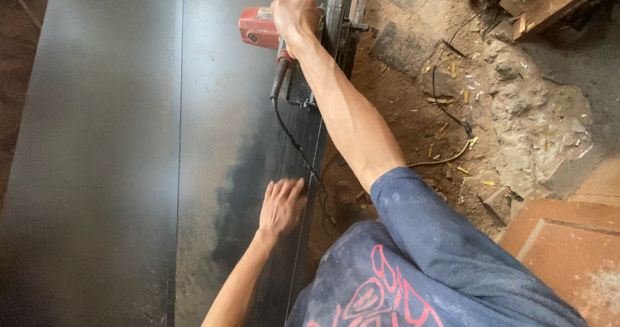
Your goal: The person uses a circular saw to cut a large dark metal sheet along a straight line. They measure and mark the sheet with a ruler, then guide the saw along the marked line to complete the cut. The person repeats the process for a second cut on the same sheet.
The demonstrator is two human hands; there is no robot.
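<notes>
A red, metal-bodied handheld circular saw (303,26) is gripped by the right hand (294,15), fingers closed tight round its handle, at the far right edge of a large dark, flat plywood sheet (116,152). The left hand (280,205) is laid flat, fingers spread, on the sheet nearer the body. A black power cord (292,136) is trailed between them.

- Black board (116,139), left of frame: smooth, faintly glossy.
- Circular saw (261,28), top centre: red plastic casing, metal guard.
- Ground (516,120), right: rough, dusty earth.

bare panel (97,159) leftward, cord (294,143) between hands
</notes>
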